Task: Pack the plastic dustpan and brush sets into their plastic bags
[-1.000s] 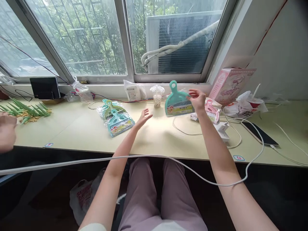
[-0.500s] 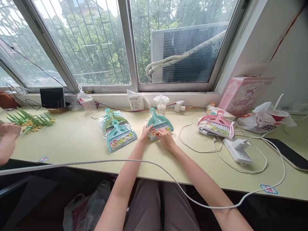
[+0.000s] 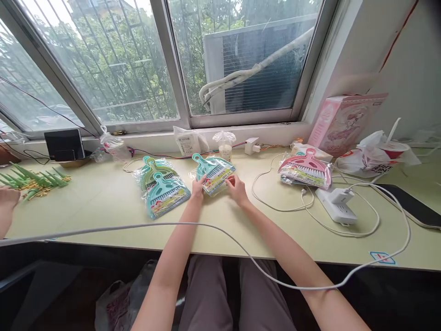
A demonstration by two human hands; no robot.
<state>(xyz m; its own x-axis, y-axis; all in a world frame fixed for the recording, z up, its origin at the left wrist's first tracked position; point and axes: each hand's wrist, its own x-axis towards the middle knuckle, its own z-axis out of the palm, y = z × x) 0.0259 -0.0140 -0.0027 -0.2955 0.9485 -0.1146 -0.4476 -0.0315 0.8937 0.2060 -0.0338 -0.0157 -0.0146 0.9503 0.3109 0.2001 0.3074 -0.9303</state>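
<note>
A teal dustpan and brush set (image 3: 214, 174) in clear plastic lies tilted in front of me, its handle pointing up and left. My left hand (image 3: 198, 188) grips its lower left edge, thumb on top. At its lower right edge, my right hand (image 3: 237, 189) has curled fingers pinched against the plastic wrapping. Left of it lies a pile of similar wrapped sets in teal and green, a light blue dustpan set (image 3: 167, 195) on top. Over to the right, a pink dustpan set (image 3: 306, 169) tops another pile.
A white cable (image 3: 220, 232) crosses in front of my forearms. A power strip (image 3: 336, 207), a black phone (image 3: 406, 204) and a pink box (image 3: 347, 122) are on the right. Along the window stand a lidded cup (image 3: 225, 146) and a tablet (image 3: 64, 145). Another person's hand (image 3: 8, 197) rests by green plant-like pieces (image 3: 34, 179).
The teal set has turned, its handle swinging left and its right side rising. My right hand has slid from its front to the right edge. The view has shifted slightly.
</note>
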